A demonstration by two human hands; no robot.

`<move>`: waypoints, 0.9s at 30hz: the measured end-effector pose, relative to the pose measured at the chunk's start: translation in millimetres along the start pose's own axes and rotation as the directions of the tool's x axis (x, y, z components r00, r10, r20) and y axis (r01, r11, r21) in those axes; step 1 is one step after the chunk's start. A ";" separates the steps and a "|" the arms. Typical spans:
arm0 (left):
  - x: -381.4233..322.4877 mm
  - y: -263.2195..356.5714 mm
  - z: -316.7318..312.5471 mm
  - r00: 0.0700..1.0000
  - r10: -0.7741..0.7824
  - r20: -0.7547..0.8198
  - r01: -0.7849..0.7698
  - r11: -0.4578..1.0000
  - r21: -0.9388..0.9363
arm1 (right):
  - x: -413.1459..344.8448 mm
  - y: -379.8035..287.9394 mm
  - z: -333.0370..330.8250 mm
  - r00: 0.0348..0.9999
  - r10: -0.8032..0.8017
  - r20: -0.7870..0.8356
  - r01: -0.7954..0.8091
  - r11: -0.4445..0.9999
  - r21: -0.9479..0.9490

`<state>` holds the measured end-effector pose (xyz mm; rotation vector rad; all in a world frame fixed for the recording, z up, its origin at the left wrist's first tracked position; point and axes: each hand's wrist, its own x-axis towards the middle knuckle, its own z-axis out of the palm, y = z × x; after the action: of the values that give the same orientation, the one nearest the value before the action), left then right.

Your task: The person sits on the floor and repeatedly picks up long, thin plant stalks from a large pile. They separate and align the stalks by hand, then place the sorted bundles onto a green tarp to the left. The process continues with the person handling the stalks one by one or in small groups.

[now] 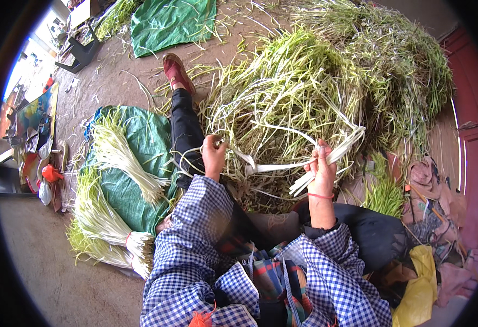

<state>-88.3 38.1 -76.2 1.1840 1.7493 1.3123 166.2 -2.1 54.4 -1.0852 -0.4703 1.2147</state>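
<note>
My right hand, with a red band at the wrist, is shut on a small bunch of white-stemmed leafy stalks. Their cut ends poke out below the fingers, and long pale leaves bend back over the heap. One white stalk stretches leftward from this hand, with a loose peeled strip at its far end. My left hand is just left of that strip, fingers curled. Thin pale leaf strands show beside it; whether it grips them is unclear. Before me lies a big heap of green-yellow stalks.
Left, a green woven sheet carries a loose bundle and tied bundles of stalks. My outstretched leg separates it from the heap. Further out are another green sheet and an overturned black stool. Cloths lie right, near a red door.
</note>
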 end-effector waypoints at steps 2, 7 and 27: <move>-14.3 36.8 11.2 0.983 0.135 0.126 -0.117 0.983 -0.142 | -0.7 -2.9 2.5 0.999 0.028 0.031 -0.028 1.000 0.000; -57.6 113.4 26.8 0.665 0.259 0.701 -0.065 0.954 -0.291 | -0.9 -10.6 1.1 0.991 0.037 0.132 -0.038 0.999 0.007; -84.9 125.6 5.0 0.467 -0.005 0.884 0.578 0.758 -0.301 | -21.8 -11.4 9.3 0.984 -0.068 0.162 0.078 0.995 -0.061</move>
<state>-16.0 -26.5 40.5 0.8300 0.6710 0.6905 157.3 -17.7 73.6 -1.0226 -0.6733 1.2336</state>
